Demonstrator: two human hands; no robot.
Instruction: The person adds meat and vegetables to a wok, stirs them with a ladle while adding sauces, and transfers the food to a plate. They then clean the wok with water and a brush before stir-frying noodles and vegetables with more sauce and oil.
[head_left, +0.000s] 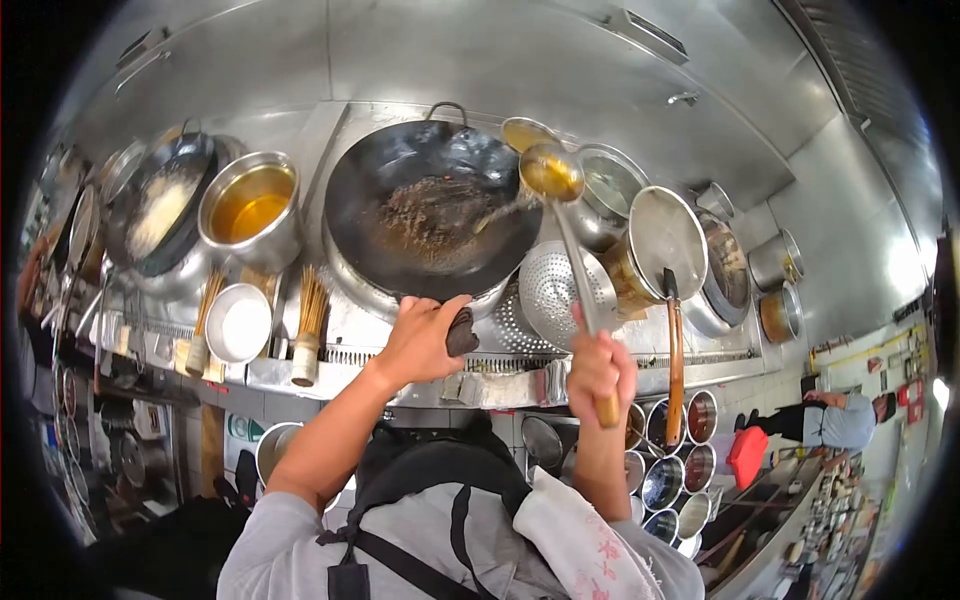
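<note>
A large black wok (360, 210) sits on the burner in front of me, with dark brown minced food (435, 215) and some liquid in its bottom. My left hand (425, 335) is closed at the wok's near rim, gripping a dark folded cloth (462, 335); the wok's near handle is hidden under it. My right hand (600, 375) is wrapped round the wooden end of a long metal ladle (575, 255). The ladle's bowl (551, 172) is raised at the wok's right edge and holds yellowish liquid. Beside the wok, below the ladle, lies a perforated strainer (560, 290).
Left of the wok stand a pot of amber oil (250, 205), bamboo brushes (308, 330) and a white bowl (238, 323). A fine-mesh skimmer (667, 240) rests at right on a pot. Several seasoning containers (665, 480) sit lower right. Another person (840, 420) is further off.
</note>
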